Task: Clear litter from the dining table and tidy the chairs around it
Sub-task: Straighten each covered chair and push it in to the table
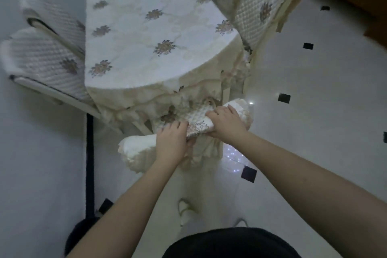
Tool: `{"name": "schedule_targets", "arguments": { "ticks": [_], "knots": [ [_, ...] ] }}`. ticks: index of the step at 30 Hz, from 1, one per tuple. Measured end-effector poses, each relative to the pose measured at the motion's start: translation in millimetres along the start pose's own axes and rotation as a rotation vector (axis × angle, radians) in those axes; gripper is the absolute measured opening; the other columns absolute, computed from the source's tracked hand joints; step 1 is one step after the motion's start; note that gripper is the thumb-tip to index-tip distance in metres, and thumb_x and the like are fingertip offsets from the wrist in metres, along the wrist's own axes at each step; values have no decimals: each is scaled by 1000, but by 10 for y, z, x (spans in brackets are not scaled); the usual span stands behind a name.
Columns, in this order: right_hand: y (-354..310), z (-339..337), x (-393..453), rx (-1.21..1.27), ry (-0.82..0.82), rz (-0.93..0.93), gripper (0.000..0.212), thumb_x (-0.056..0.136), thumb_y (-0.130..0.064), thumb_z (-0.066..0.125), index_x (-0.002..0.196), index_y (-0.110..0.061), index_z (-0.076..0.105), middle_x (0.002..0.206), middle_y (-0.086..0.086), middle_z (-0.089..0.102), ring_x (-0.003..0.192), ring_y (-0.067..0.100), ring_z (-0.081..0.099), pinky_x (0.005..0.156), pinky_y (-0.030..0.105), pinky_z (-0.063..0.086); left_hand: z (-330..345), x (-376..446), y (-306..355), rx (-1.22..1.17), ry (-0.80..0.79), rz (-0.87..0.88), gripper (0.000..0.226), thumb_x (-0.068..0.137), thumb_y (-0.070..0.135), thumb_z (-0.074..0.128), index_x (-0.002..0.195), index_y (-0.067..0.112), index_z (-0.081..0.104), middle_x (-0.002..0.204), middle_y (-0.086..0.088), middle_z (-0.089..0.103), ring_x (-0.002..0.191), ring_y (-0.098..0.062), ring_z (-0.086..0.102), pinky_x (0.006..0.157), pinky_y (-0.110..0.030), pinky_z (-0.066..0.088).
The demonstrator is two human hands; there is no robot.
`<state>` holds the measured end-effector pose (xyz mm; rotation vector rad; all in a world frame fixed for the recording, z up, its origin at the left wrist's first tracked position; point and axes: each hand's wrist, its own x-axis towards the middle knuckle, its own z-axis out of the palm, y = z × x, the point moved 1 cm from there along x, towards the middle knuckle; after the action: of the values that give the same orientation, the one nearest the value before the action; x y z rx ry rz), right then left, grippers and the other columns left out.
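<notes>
The near chair (196,119) stood pushed in against the near edge of the dining table (146,33), its back top wrapped in a quilted cream cover with a flower motif and frilled ends. Both hands held that top rail. The left hand (170,142) gripped it from the near side, fingers curled over the cover just left of the flower patch. The right hand (225,122) clamped the rail further right, fingers wrapped over the top, close beside the frilled right end. The two hands sat near each other, with only a short stretch of cover between them.

The table carried a cream cloth with scattered flower sprigs, its skirt hanging in folds down to the chair back. On the left, two chairs (48,48) with the same quilted covers were set against the table's left side. At the far right another covered chair (257,6) stood touching the table's corner. The floor (314,111) was pale tile with small black squares, and a dark strip ran along it at the near left. A pale slipper (185,209) lay on the tiles near the person's dark clothing at the bottom edge.
</notes>
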<state>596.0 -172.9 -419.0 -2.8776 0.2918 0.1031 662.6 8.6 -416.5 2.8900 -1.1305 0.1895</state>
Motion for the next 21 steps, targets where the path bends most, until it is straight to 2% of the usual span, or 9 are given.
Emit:
{"name": "schedule_targets", "arguments": {
  "ticks": [2,4,6,8,12,15,18,21],
  "knots": [
    [47,14,72,6,14,-26,59,76,-62,64,121,-26,52,119,5,58,119,25,47,110,43,20,-5,-39,-17,27,12,-54,50,63,58,71,95,22,57,85,0,62,80,-27,60,66,-36,41],
    [92,30,104,-12,19,-54,57,76,-64,64,115,-24,54,113,4,60,113,26,51,107,43,24,-15,-119,-59,24,10,-179,51,62,64,69,90,23,57,83,1,62,80,-25,60,71,-37,41],
    [115,36,105,-42,24,-73,57,76,-64,63,114,-22,54,111,5,60,111,27,52,103,43,27,23,-225,-145,-2,29,-254,49,62,57,75,89,21,55,82,0,61,82,-26,59,76,-38,39],
    [124,45,122,-57,31,-82,58,77,-62,63,115,-20,54,111,7,60,110,28,52,102,43,28,70,-322,-285,-7,64,-263,48,62,49,79,90,19,53,83,-3,60,84,-28,57,78,-40,38],
    [152,67,171,-79,27,-98,51,78,-53,67,117,-23,53,113,5,59,110,27,52,100,42,30,111,-390,-597,-45,52,-279,51,67,62,66,93,19,58,87,-4,63,87,-29,58,77,-42,41],
    [201,69,210,-83,14,-118,46,79,-46,68,117,-25,54,111,5,58,108,27,52,97,41,32,134,-327,-725,-76,-1,-243,52,65,66,67,89,20,61,80,-5,63,78,-30,59,70,-40,45],
    [235,32,252,-77,-3,-170,40,81,-35,68,118,-25,56,109,6,59,105,29,54,93,40,35,142,-300,-784,-89,-56,-205,40,68,47,74,95,19,63,83,-6,65,80,-30,61,69,-40,47],
    [280,-36,301,-89,-77,-248,45,78,-28,72,121,-23,57,105,7,61,98,30,59,83,38,43,123,-334,-861,-60,-43,-187,30,71,20,76,98,18,63,87,-6,67,82,-30,63,64,-38,47]
  ]
}}
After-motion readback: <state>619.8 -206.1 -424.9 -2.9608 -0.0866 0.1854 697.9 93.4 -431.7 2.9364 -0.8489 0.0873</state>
